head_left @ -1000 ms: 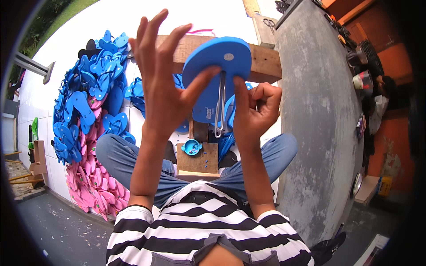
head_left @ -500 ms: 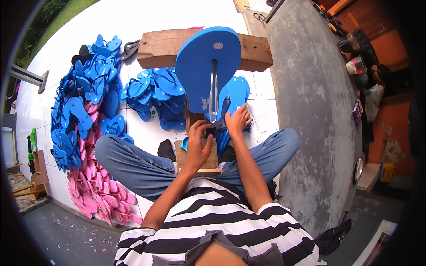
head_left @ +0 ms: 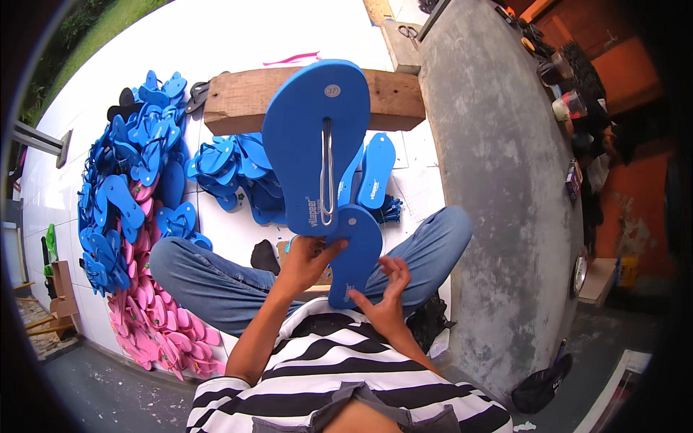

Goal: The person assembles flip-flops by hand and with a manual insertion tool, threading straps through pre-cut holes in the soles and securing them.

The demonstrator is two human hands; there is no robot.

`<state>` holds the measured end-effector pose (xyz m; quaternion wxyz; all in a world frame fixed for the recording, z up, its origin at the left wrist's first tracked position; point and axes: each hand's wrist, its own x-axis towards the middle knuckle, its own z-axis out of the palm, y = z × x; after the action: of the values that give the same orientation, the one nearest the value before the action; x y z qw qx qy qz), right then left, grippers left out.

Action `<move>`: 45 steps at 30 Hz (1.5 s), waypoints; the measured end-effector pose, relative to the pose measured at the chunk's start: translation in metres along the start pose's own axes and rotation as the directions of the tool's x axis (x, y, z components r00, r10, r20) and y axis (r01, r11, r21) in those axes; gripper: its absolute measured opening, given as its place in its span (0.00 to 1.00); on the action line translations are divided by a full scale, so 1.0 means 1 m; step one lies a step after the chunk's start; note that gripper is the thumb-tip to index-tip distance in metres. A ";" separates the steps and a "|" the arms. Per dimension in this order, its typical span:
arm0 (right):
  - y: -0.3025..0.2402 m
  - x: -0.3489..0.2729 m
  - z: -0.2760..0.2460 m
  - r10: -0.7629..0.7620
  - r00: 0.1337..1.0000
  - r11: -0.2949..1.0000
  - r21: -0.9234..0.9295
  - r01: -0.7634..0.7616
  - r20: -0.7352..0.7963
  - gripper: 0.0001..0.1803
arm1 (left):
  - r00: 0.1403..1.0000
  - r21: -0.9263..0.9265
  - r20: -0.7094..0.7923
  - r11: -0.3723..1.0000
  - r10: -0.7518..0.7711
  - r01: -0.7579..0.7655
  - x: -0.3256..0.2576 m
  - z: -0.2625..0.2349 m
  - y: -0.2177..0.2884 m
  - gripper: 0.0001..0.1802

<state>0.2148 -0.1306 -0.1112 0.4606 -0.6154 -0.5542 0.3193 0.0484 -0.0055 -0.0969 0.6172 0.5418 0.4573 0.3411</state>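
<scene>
A large blue flip-flop sole (head_left: 296,137) stands up in front of a wooden beam (head_left: 238,105), with a long bent metal rod (head_left: 328,173) sticking out through it. Below its lower end, a second blue sole (head_left: 359,242) tilts over my lap. My left hand (head_left: 299,265) grips the left edge of this second sole, thumb on top and fingers partly hidden behind it. Beside its narrow end is my right hand (head_left: 386,299), fingers spread, thumb at the sole's edge. More loose soles (head_left: 377,169) lie beyond, on the right.
Heaped blue flip-flops (head_left: 123,195) and pink flip-flops (head_left: 155,317) spread along the left. A nearer blue pile (head_left: 253,162) lies behind the upright sole. Blue straps (head_left: 390,209) sit by my right knee. A grey concrete ledge (head_left: 498,195) runs along the right, with scissors (head_left: 408,32) at its far end.
A blue sole has come from the loose ones on the right to my lap, now in my left hand. My right hand has moved back toward my body. The whole view has shifted slightly.
</scene>
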 end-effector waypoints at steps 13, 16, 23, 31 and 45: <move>-0.046 0.062 -0.032 0.071 0.971 0.994 0.066 -0.088 0.228 0.28 | 0.995 0.189 0.083 0.979 0.057 -0.072 -0.043 -0.011 0.029 0.16; -0.040 0.058 -0.039 0.255 0.948 0.951 0.129 -0.282 0.190 0.25 | 0.992 0.458 0.108 0.882 0.066 -0.108 -0.046 -0.010 0.042 0.16; -0.061 0.085 -0.045 -0.149 0.989 0.980 0.131 0.149 -0.013 0.16 | 0.937 0.262 -0.056 0.911 0.344 -0.319 -0.039 -0.003 0.084 0.28; -0.117 0.128 -0.013 -0.665 0.746 0.746 0.008 0.666 -0.037 0.22 | 0.504 0.422 -0.060 0.480 0.861 -0.769 -0.015 -0.040 0.110 0.21; -0.145 0.141 -0.016 -0.487 0.872 0.872 0.024 0.488 -0.040 0.27 | 0.607 0.379 -0.215 0.638 0.765 -0.670 -0.005 -0.037 0.146 0.21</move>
<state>0.1983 -0.0021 0.0447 0.5453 -0.4533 -0.6785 0.1920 0.0227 0.0297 0.0479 0.2553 0.6846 0.3430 0.5903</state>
